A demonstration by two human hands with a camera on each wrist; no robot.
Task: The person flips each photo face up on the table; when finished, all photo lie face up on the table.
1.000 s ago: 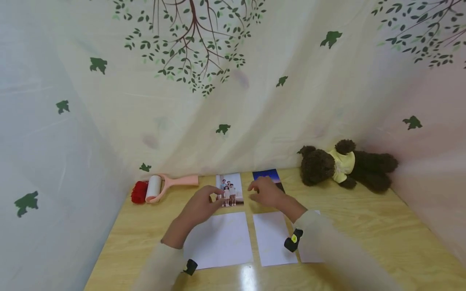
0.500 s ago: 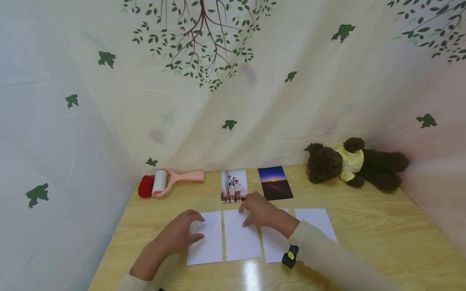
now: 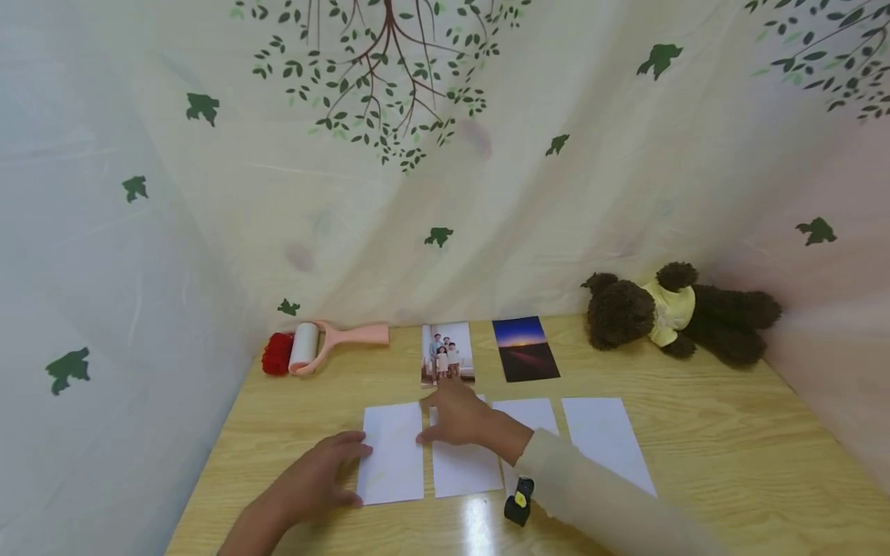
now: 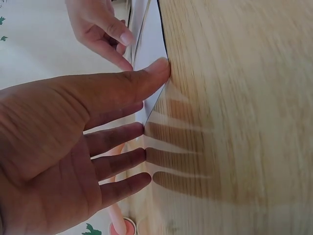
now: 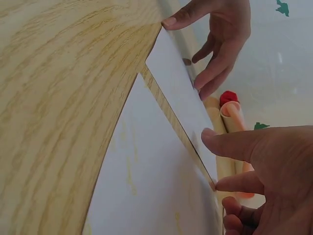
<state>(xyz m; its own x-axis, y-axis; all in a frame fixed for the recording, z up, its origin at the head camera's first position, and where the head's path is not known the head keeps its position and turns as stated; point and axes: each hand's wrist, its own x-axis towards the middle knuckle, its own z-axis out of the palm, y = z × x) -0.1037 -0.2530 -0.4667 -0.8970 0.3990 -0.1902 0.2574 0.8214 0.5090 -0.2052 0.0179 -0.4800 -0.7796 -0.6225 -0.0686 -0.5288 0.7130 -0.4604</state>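
Four-sided white cards lie in a row on the table, and the leftmost white card (image 3: 392, 459) sits between my two hands. My left hand (image 3: 313, 480) touches its left side, with fingers fairly straight and thumb at the near corner, as the left wrist view shows. My right hand (image 3: 460, 415) reaches across to the same card's right edge. In the right wrist view, its thumb and index finger (image 5: 239, 183) are extended along that edge, the other fingers bent. The second white card (image 3: 464, 469) is partly hidden under my right hand.
Behind the row lie a family photo (image 3: 447, 351) and a sunset photo (image 3: 525, 349). A pink lint roller (image 3: 354, 335) and a red fuzzy item (image 3: 276, 354) are back left. A brown teddy bear (image 3: 622, 313) lies back right, against the curtain (image 3: 348, 232).
Both hands have come down from near the photos to the cards. My right hand has moved left to the leftmost card, and my left hand has moved to its left side.
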